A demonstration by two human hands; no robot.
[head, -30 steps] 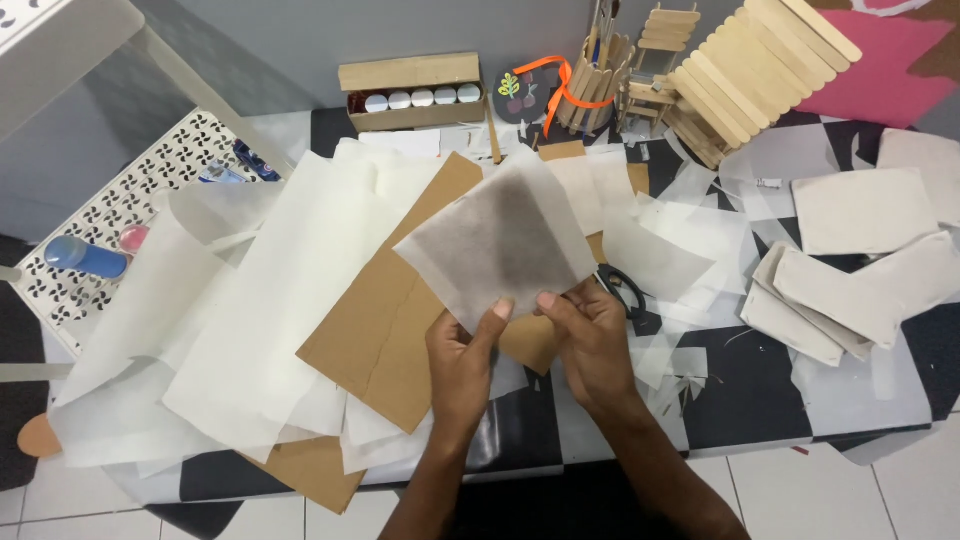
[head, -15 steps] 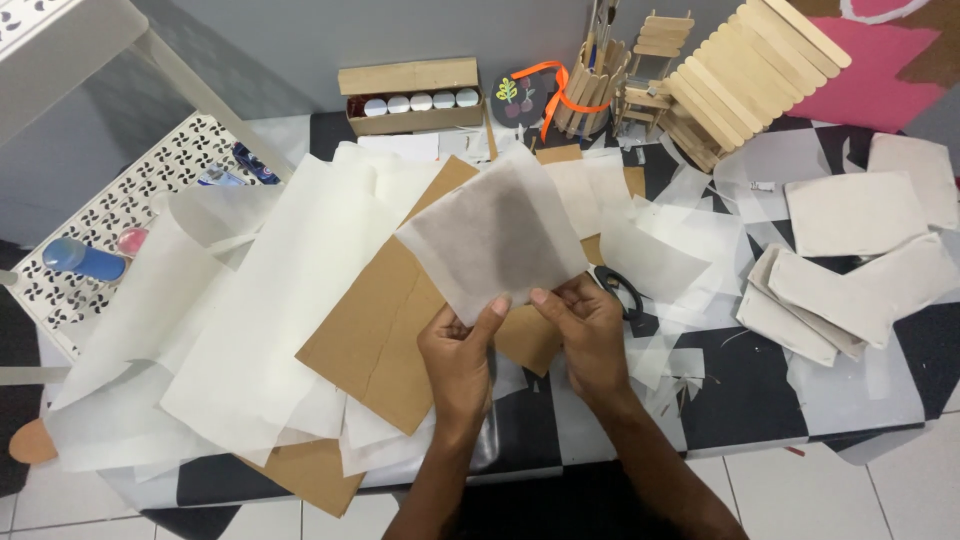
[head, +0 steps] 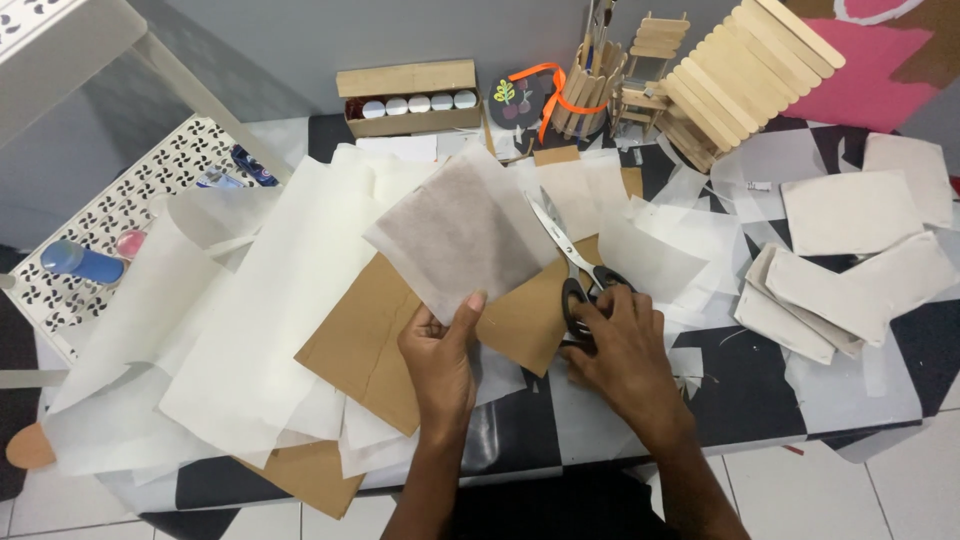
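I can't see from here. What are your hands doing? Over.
Left hand pinching grey sheet. Right hand on scissors, lying on cardboard. Loose paper all round.

Bright, even light from overhead floods the bench [head: 740, 390]; shadows are soft and short. No glare off the pale paper sheets [head: 250, 330]. Sharp at centre, straight lines bowing slightly at the edges.

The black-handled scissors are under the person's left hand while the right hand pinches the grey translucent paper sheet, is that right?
Not quite: the hands are swapped. In the head view the right hand rests on the black-handled scissors, and the left hand pinches the grey translucent paper sheet.
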